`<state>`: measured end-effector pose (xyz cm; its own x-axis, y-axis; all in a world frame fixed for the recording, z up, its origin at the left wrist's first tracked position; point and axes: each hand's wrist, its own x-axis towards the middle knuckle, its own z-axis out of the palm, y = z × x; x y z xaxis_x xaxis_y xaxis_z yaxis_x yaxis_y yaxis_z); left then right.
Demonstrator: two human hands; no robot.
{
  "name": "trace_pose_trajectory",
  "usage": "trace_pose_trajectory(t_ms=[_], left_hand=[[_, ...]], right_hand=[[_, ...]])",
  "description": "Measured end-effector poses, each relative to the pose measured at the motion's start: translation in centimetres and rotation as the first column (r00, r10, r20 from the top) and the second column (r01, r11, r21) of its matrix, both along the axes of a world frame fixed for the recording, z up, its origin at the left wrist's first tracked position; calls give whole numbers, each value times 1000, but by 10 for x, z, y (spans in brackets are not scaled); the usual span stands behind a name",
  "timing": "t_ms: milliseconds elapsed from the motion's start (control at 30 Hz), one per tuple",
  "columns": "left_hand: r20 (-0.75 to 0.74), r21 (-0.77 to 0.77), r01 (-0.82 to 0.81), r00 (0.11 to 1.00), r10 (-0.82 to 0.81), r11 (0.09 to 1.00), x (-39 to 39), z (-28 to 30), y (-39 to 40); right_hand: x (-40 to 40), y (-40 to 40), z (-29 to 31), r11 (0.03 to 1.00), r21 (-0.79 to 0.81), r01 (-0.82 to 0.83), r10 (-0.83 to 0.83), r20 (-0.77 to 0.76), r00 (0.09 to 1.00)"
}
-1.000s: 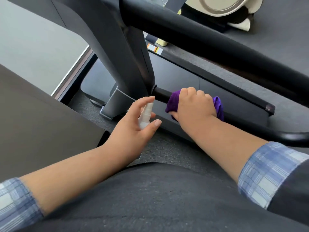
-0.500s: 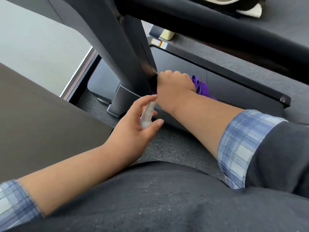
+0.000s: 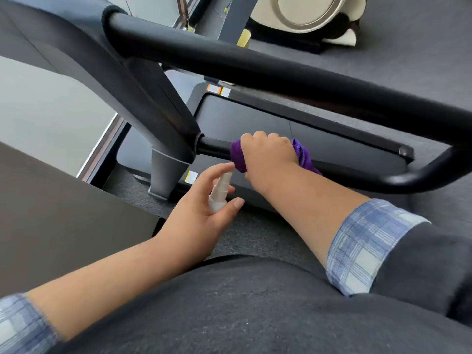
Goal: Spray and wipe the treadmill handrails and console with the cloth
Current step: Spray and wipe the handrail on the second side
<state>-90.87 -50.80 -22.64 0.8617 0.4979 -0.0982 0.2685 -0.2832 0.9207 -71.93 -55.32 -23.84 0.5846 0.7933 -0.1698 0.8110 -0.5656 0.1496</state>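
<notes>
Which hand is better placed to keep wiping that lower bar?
The right hand: it already grips the purple cloth wrapped around the lower bar. The left hand holds the spray bottle off the bar.

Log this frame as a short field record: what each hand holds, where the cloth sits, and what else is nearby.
right hand: right hand wraps the purple cloth around the lower handrail
left hand: left hand holds the white spray bottle, index finger over the nozzle
cloth position: on the lower handrail, close to the upright post
upper handrail: upper handrail untouched
bottle and cloth: close together; contact unclear
background: another exercise machine on the grey floor
</notes>
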Motion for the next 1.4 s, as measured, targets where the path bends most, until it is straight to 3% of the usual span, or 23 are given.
trace_pose_trajectory(t_ms=[267, 433, 533, 767, 933, 1100, 1200, 1400], left_hand=[[17, -25, 25, 1000, -25, 999, 30, 4, -53], [24, -47, 61, 998, -60, 997, 52, 7, -86], [50, -56, 69, 997, -66, 996, 62, 9, -100], [91, -61, 86, 993, -81, 994, 65, 14, -106], [135, -33, 126, 984, -120, 991, 63, 14, -102], [134, -21, 226, 966, -222, 974, 64, 12, -101], [144, -2, 262, 955, -259, 965, 67, 13, -101], [154, 37, 287, 945, -289, 957, 59, 16, -89]], right_hand=[[27, -83, 7, 1000, -3, 16, -16, 29, 999], [48, -144, 21, 992, -53, 115, -116, -7, 993], [52, -174, 31, 990, -95, 101, -97, 50, 994], [48, -159, 69, 964, -250, 89, -92, -2, 996], [34, -124, 101, 912, -399, -100, 193, 201, 960], [40, -136, 111, 716, -690, -106, 374, 252, 893], [50, -155, 109, 759, -644, -93, 312, 235, 920], [54, -176, 71, 944, -331, 3, 57, 172, 983]])
